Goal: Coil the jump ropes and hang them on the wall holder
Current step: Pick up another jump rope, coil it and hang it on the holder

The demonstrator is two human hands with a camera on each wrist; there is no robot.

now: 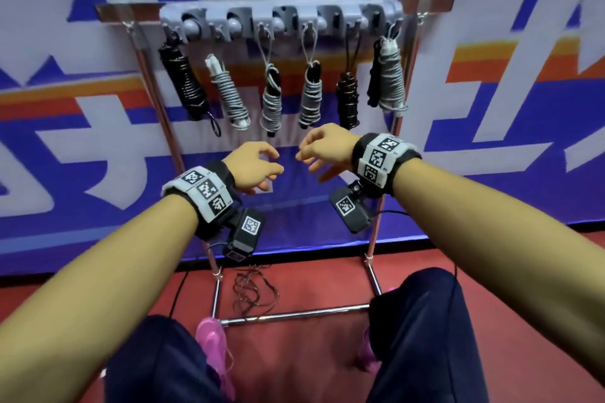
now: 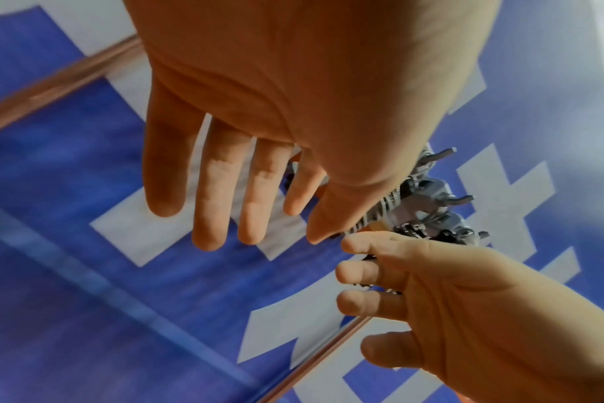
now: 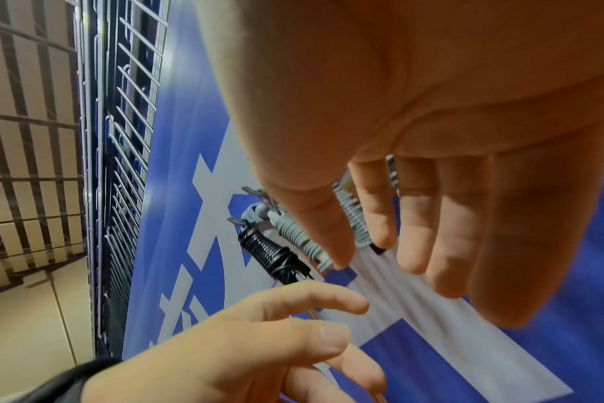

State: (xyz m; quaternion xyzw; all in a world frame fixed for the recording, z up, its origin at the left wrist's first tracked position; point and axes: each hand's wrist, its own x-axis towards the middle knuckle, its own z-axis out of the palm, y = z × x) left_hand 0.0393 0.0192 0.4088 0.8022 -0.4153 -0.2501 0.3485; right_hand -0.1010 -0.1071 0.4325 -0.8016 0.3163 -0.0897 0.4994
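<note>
- Backdrop: a blue banner [image 1: 65,147] with large white characters and an orange stripe fills the wall behind everything.
- Below it we note a red floor [image 1: 294,363]. The person's knees, in dark trousers, show at the bottom of the head view.
- A chrome tube rack [image 1: 157,98] stands on that floor against the banner. Its base bar runs between the knees.
- A grey holder [image 1: 281,18] with a row of hooks sits along the rack's top bar.
- Six coiled jump ropes [image 1: 311,98] hang from the holder's hooks, side by side and apart from one another. We record them left to right as black, grey, grey, grey, black, grey.
- The leftmost coil [image 1: 185,85] tilts and trails a small loop at its lower end. The rightmost coil [image 1: 389,75] hangs highest, close under its hook.
- Left hand [image 1: 253,170]: held in the air below the coils, fingers spread apart and relaxed, palm empty. The left wrist view shows them nearly straight.
- Right hand [image 1: 327,150]: level with the left and just beside it, not touching. Its fingers are loosely curved and apart, gripping nothing. In the head view it sits under the fourth and fifth coils.
- A tangle of thin dark cord [image 1: 253,291] lies on the floor inside the rack's base.
- A pink shoe [image 1: 211,337] rests beside the base bar's left end.
</note>
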